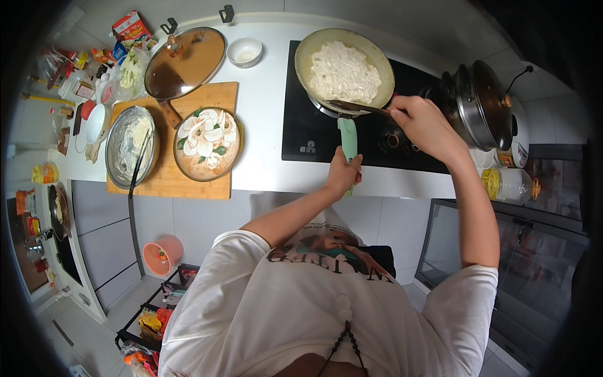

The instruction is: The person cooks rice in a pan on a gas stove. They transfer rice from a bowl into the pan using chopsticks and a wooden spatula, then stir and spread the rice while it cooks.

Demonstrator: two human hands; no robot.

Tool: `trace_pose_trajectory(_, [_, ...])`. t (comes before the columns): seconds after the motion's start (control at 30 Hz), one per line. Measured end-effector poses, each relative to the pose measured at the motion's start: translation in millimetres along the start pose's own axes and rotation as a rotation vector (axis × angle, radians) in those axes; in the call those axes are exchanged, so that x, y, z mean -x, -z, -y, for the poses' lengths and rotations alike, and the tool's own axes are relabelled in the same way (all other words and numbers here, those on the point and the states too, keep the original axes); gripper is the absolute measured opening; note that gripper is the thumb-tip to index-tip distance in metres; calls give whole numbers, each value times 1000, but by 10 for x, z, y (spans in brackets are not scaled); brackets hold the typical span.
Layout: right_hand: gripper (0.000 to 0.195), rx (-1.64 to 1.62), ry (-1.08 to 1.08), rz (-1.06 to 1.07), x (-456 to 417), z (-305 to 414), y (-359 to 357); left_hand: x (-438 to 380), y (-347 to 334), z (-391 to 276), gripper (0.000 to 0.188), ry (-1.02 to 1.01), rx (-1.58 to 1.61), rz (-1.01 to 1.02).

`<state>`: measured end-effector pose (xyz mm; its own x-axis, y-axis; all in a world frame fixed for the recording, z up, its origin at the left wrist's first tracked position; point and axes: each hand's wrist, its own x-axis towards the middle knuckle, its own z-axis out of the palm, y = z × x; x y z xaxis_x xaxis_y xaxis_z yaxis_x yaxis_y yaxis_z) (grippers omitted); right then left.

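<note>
My left hand (344, 170) is closed round the green handle of a frying pan (304, 70) on the black hob (301, 136). White batter (346, 70) lies in a thick, uneven layer in the pan. My right hand (421, 120) grips a dark spatula (360, 108), its blade at the pan's near rim beside the batter. To the left, a metal bowl (120, 162) smeared with batter holds black chopsticks (140, 162) on a wooden board (167, 181). A flower-patterned round plate or lid (207, 143) sits beside it.
A brown glass lid (188, 66) lies behind the board, near a small white bowl (244, 52). Food packets and bottles crowd the left counter. A lidded steamer pot (480, 106) stands right of the hob, with an oil bottle (511, 184) nearer me. A pink bin (162, 254) is on the floor.
</note>
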<state>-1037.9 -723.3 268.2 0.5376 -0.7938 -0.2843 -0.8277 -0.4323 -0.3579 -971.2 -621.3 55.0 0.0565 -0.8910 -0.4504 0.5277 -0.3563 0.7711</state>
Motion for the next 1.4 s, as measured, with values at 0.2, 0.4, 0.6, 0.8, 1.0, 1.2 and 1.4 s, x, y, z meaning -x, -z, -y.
trace_pose_trajectory(0.2, [21,-51,90,-147,-227,-24,-246,2,-3,1,22,31,-14,-2])
trace_pose_trajectory(0.4, [18,-55,48,-252,-70,-83,-101,6,31,19,24,22,1,-20])
trace_pose_trajectory(0.6, [11,315,203,-485,-284,-450,-721,53,13,71,28,-22,-4,5])
trace_pose_trajectory(0.8, [12,239,158,-515,54,-467,-775,123,63,6,30,-6,-5,8])
trace_pose_trajectory(1.0, [12,283,93,-591,-408,-660,-760,189,38,-55,29,40,-32,28])
trace_pose_trajectory(1.2, [14,50,-78,-418,75,-471,-926,218,181,-101,29,-414,-456,-248])
trace_pose_trajectory(1.4, [32,-561,-161,-493,256,-193,-1508,98,6,-835,28,131,-194,96])
